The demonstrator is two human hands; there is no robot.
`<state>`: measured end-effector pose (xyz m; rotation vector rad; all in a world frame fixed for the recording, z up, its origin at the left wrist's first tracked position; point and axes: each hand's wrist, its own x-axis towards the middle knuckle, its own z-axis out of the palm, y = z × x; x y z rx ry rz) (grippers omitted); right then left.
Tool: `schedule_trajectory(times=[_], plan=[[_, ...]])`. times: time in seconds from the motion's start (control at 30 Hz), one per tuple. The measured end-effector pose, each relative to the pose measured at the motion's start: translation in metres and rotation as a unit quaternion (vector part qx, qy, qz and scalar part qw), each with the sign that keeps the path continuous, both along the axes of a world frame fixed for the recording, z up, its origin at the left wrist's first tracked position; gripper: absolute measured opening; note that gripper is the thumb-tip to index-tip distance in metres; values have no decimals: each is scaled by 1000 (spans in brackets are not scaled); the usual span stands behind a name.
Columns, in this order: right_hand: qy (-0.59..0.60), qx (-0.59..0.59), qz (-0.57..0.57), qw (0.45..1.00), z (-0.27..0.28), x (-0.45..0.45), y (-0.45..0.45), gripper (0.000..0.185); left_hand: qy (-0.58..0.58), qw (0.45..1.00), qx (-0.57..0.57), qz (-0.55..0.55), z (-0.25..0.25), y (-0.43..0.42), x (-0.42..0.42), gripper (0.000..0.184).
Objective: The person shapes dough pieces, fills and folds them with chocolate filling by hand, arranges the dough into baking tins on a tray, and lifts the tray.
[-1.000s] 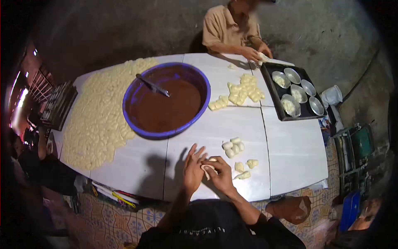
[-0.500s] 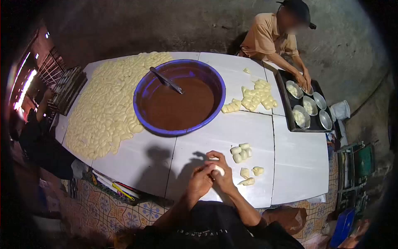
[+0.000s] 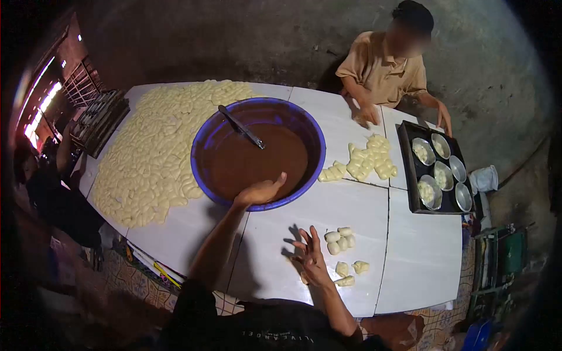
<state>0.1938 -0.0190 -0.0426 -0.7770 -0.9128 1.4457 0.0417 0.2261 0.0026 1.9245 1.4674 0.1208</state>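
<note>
My left hand (image 3: 261, 192) reaches over the near rim of a purple tub (image 3: 319, 137), its fingers stretched out above a smooth brown filling (image 3: 257, 161). A dark, flat-bladed tool (image 3: 241, 127) leans in the tub across its far left rim. Lower down, my right hand (image 3: 314, 264) hovers over the white table with fingers spread; whether dough lies against its palm I cannot make out. Just right of that hand sits a cluster of several rolled dough pieces (image 3: 339, 240). Three rougher dough lumps (image 3: 346, 281) lie nearer to me.
A wide spread of dough pieces (image 3: 143, 158) covers the table's left side. More dough (image 3: 372, 157) lies right of the tub. Across the table, a co-worker (image 3: 386, 70) stands by a black tray (image 3: 417, 202) of metal tins. Another person's dark sleeve shows far left.
My hands, together around a dough piece before, have parted. The left moved up and left to the tub; the right stayed low, fingers opening. The co-worker's hands left the tins.
</note>
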Motion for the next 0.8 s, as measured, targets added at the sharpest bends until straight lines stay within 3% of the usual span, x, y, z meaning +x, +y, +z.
schedule_trajectory(times=[0.03, 0.07, 0.13, 0.2, 0.23, 0.27, 0.3, 0.33, 0.4, 0.43, 0.47, 0.53, 0.57, 0.6, 0.63, 0.67, 0.73, 0.8], plan=[[8, 8, -6, 1000, -11, 4, 3, 106, 27, 999, -13, -41, 20, -4, 0, 64], [19, 12, -16, 1000, -21, 7, 2, 104, 18, 995, 94, -30, 34, -26, -2, 64], [30, 2, -42, 999, -16, 5, 2, 85, -28, 984, 174, 14, 52, -65, 4, 65], [60, -54, -67, 994, -9, 0, 6, 77, -103, 980, 140, 93, 54, -84, 10, 65], [137, -91, -50, 985, -8, 0, 10, 71, -249, 965, 4, 86, 53, -98, 8, 70], [215, -130, -34, 967, -6, 0, 13, 66, -370, 913, -140, 102, 53, -112, 5, 77], [289, -167, -18, 942, -5, 1, 13, 61, -470, 831, -263, 140, 51, -131, 14, 83], [284, -205, -51, 935, -3, -1, 12, 40, -556, 721, -375, 176, 46, -148, 21, 90], [197, -204, -70, 956, -24, 6, 8, 24, -563, 721, -305, 266, 30, -173, 24, 91], [168, -243, -135, 946, -15, 1, 7, 26, -540, 754, -258, 270, 18, -182, 24, 85], [28, -179, -166, 969, -4, -4, 2, 30, -532, 771, -223, 272, 21, -193, 24, 69], [-253, -34, -210, 944, 16, -10, -9, 39, -551, 726, -265, 315, 23, -207, 26, 48], [-402, 51, -210, 890, 21, -10, -14, 49, -524, 784, -224, 245, 21, -211, 22, 45], [-470, 72, -188, 860, 31, -8, -21, 46, -491, 835, -181, 170, 17, -214, 16, 43], [-474, 114, -174, 856, 26, -3, -23, 46, -453, 876, -136, 91, 14, -218, 13, 42], [-477, 158, -160, 849, 24, 2, -23, 46, -459, 879, -67, 108, 18, -228, 17, 39], [-403, 126, -176, 889, 37, 8, -29, 36, -417, 906, -34, 64, 1, -230, 14, 33], [-124, 64, -247, 959, 26, 6, -29, 10, -437, 895, -56, 69, 0, -236, 13, 26]])
